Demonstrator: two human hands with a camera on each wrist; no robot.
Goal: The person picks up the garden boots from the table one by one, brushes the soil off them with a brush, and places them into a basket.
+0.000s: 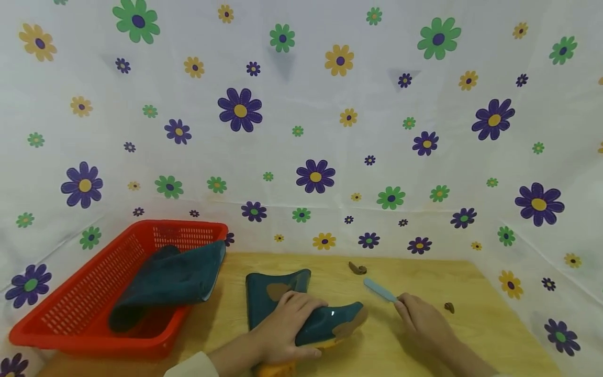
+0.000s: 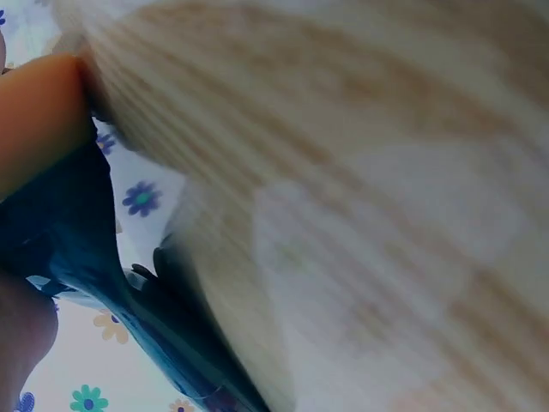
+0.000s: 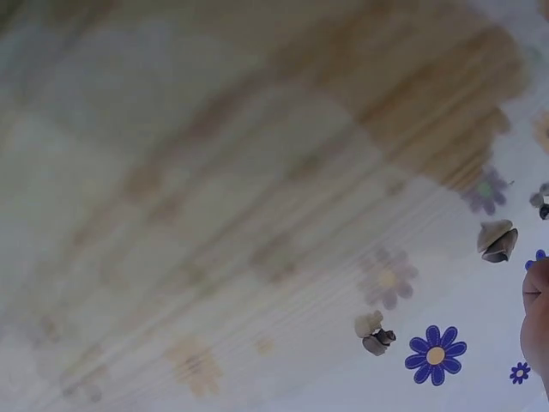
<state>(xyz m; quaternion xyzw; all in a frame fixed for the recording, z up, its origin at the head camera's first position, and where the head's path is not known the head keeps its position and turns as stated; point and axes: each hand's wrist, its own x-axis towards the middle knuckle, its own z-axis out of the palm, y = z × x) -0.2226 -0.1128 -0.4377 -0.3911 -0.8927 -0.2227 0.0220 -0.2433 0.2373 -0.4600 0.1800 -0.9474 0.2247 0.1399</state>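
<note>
A dark teal rubber boot [image 1: 330, 320] with brown patches and a yellowish sole lies on its side on the table. My left hand [image 1: 287, 327] grips it around the foot, fingers over the top and thumb low near the sole. In the left wrist view the boot [image 2: 73, 223] is at the lower left. My right hand [image 1: 426, 324] pinches a light blue, flat-bladed stick [image 1: 379, 289] with a rounded end, its blade apart from the boot toe. In the right wrist view, only a bit of the right hand [image 3: 537, 322] shows at the right edge.
A red plastic basket [image 1: 118, 346] stands at the left, with another teal boot [image 1: 174, 277] leaning in it. Brown curled scraps [image 1: 358, 268] lie behind the stick, and a smaller brown scrap [image 1: 449, 307] lies at the right. A flower-patterned white sheet [image 1: 301, 146] encloses the table.
</note>
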